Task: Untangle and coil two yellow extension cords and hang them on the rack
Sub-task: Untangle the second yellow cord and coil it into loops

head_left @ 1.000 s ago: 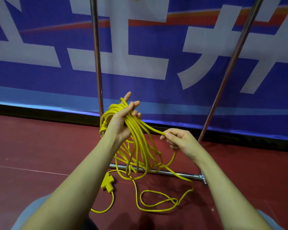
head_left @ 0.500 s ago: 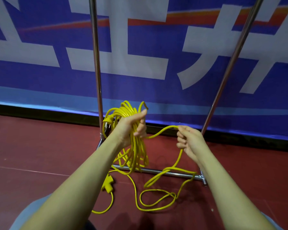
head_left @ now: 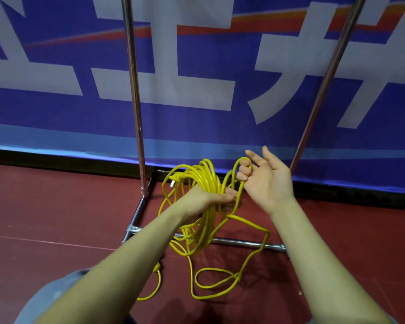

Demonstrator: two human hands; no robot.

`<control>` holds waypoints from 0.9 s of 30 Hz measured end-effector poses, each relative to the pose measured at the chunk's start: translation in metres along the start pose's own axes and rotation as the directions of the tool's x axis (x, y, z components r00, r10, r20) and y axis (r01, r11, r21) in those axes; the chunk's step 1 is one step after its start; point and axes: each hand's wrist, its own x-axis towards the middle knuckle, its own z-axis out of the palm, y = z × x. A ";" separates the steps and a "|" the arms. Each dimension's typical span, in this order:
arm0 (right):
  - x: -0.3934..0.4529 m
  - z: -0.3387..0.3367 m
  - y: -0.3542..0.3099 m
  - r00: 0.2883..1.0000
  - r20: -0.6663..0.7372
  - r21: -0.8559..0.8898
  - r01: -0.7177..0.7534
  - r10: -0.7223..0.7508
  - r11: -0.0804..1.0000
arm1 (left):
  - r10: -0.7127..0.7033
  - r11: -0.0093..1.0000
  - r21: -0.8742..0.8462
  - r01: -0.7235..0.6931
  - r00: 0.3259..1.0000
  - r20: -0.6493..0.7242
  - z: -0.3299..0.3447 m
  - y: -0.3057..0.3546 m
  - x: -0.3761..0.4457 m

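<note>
My left hand (head_left: 205,199) grips a bundle of yellow extension cord loops (head_left: 202,176), which hang down below my fist. A plug (head_left: 173,180) sticks out at the bundle's upper left. My right hand (head_left: 265,177) is palm up just right of the bundle; two curled fingers hook a fresh loop of the same cord (head_left: 244,160), while the other fingers are spread. The loose tail (head_left: 216,280) trails in curls on the floor. The metal rack (head_left: 133,90) stands right behind, with two uprights and a base bar.
The rack's base bar (head_left: 239,242) lies on the red floor (head_left: 56,206) under the hanging loops. A second upright (head_left: 325,85) leans at the right. A blue banner with white characters (head_left: 197,78) covers the wall behind. My knee in grey cloth (head_left: 54,298) shows bottom left.
My right hand has lifted a new loop up and toward the bundle, turning palm up with fingers spreading. My left hand dropped lower with the coil. More tail was drawn off the floor.
</note>
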 end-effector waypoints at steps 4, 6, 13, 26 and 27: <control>0.001 -0.001 0.000 1.000 -0.002 0.026 0.018 -0.018 0.999 | -0.007 1.000 0.021 0.006 0.999 0.050 0.008 0.003 0.000; 0.004 -0.004 -0.002 1.000 -0.009 0.006 0.026 -0.026 1.000 | -0.002 1.000 -0.016 0.003 0.999 0.043 0.010 0.005 0.002; 0.001 -0.027 0.005 0.995 -0.062 -0.857 -0.013 -0.078 0.515 | 0.026 0.946 -0.305 -0.114 0.960 -0.279 -0.004 0.017 0.017; -0.007 -0.055 0.010 0.991 0.085 -0.976 0.103 -0.099 0.193 | 0.029 0.941 -0.256 -0.223 0.804 -0.594 -0.043 0.024 0.013; -0.004 -0.061 0.012 0.991 0.058 -0.986 0.075 -0.117 0.148 | 0.025 0.941 -0.257 -0.222 0.799 -0.601 -0.043 0.025 0.012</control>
